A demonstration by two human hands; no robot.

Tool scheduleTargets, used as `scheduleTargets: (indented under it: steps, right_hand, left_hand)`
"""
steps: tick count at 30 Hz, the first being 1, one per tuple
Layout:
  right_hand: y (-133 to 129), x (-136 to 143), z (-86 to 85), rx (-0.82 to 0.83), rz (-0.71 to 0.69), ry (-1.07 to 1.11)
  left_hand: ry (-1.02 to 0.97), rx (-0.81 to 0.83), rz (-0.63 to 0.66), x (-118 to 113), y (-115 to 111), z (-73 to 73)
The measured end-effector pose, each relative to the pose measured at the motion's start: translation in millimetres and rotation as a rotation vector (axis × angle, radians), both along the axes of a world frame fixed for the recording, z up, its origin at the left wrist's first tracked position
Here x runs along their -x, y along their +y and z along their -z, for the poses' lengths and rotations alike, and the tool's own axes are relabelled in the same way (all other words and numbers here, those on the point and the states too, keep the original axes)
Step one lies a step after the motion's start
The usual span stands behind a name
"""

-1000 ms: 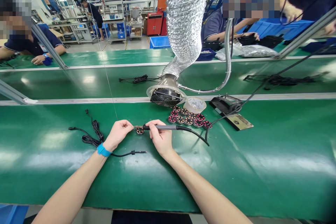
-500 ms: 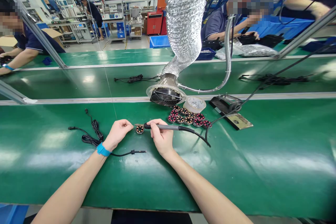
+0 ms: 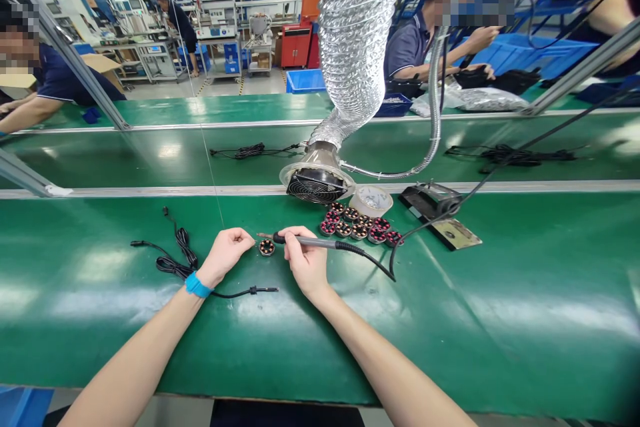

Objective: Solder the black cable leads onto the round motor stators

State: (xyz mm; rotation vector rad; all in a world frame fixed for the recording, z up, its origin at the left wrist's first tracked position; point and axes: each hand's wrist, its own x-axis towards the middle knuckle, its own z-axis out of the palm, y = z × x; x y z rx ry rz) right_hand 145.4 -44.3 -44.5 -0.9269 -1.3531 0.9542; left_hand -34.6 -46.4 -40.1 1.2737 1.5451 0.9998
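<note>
My right hand point(image 3: 306, 260) grips a soldering iron point(image 3: 313, 242) like a pen, its tip pointing left just above a small round motor stator point(image 3: 267, 247) with copper windings. Whether the tip touches the stator, I cannot tell. Left of the stator, my left hand point(image 3: 229, 255) is closed in a pinch at the lower end of a thin solder wire point(image 3: 206, 147) that hangs from above. A blue band point(image 3: 198, 285) is on my left wrist. Below and beside that hand lies a black cable point(image 3: 175, 265) with a stripped end near the middle of the bench.
Several more stators point(image 3: 359, 229) are grouped at the right, beside a roll of clear tape point(image 3: 371, 201). A fume extractor point(image 3: 316, 181) hangs over the bench. The iron stand point(image 3: 440, 213) is farther right. Co-workers sit across the green bench point(image 3: 450, 320).
The soldering iron and my right hand have shifted very slightly left. My left hand stays nearly still. Across the bench, co-workers' arms have moved a little.
</note>
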Motion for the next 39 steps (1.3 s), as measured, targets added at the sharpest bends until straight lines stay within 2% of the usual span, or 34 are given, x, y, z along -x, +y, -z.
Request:
scheduleTargets:
  steps: [5,9,13,20,28,32,39]
  right_hand:
    - [2,6,-0.3,0.025,-0.035,-0.063]
    - [6,12,4.1,-0.089,-0.04,-0.171]
    - [10,16,11.5,-0.223,-0.128,-0.222]
    - [12,20,17.0,-0.306,-0.217,-0.252]
    - [9,19,12.6,-0.323,-0.17,-0.309]
    - [9,18,12.9,-0.31,-0.157,-0.319]
    - [10,19,16.3,-0.359,-0.232,-0.318]
  left_hand:
    - [-0.03,0.02,0.017,-1,-2,-2.6]
    - [-0.045,0.025,0.056,-1,-5,-6.3]
    - [-0.026,0.006,0.094,0,-6,-5.0]
    - [0.086,-0.11,0.153,3,-5,1.6]
    - [0.121,-0.065,0.218,7,-8,-9.7]
    - [0.103,-0.051,0.225,9,-7,-7.8]
    - [0.199,-0.144,0.242,8,-7,-5.6]
